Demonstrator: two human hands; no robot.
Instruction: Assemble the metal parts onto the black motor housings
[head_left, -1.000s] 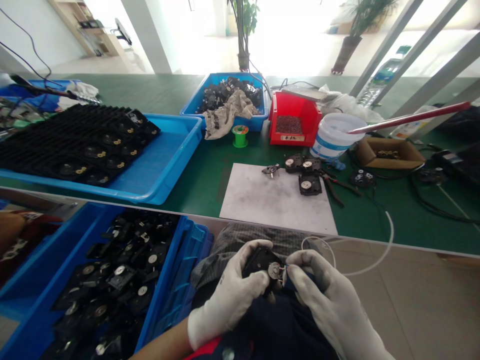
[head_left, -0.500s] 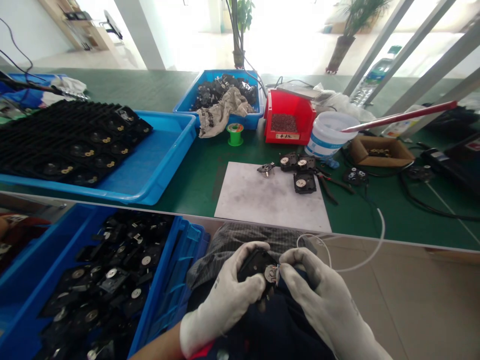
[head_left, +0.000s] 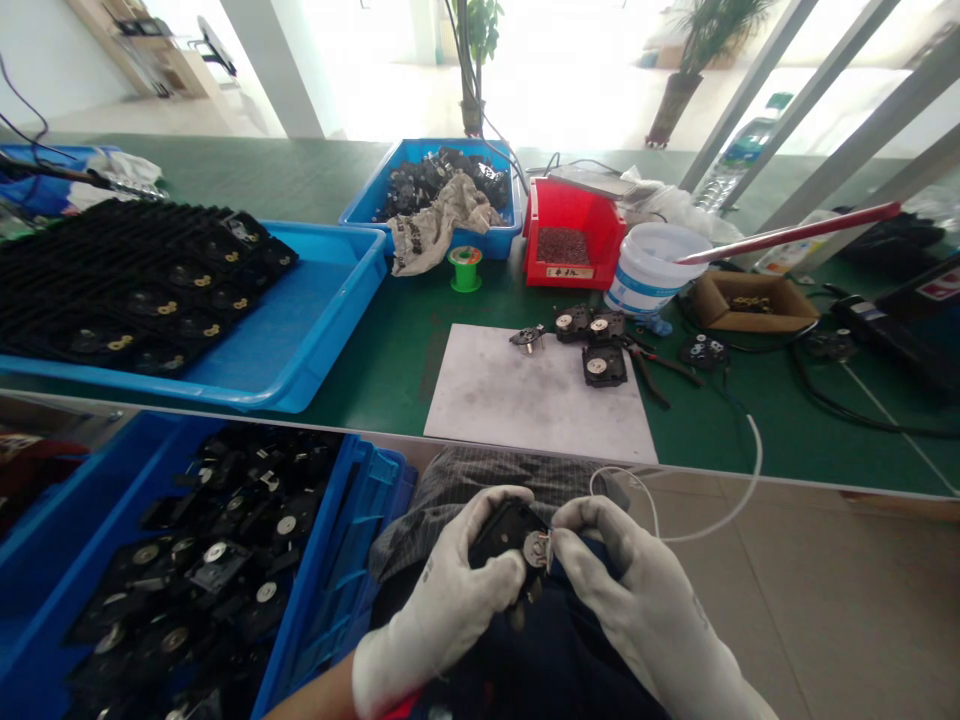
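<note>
My left hand (head_left: 452, 592), in a white glove, is closed around a black plastic mechanism (head_left: 504, 532) above my lap. A round silver metal piece (head_left: 536, 549) sits at the mechanism's right side, close to my left thumb. My right hand (head_left: 639, 588), gloved too, has thumb and forefinger pinched at the edge of that metal piece. Whatever lies between those fingertips is too small to make out. Beyond the hands, a white sheet (head_left: 517, 405) lies on the bench with several similar black mechanisms (head_left: 604, 366) at its upper right.
Pliers (head_left: 654, 375) lie beside the sheet. Behind stand a solder spool (head_left: 465, 270), a red bin (head_left: 575, 235), a white bucket (head_left: 652, 270) and a cardboard box (head_left: 752, 305). A blue tray (head_left: 322, 330) holds black parts; a blue crate (head_left: 311, 560) of mechanisms is lower left.
The whole view has shifted slightly, so things appear a little further left. Both hands keep nearly the same grip on the mechanism.
</note>
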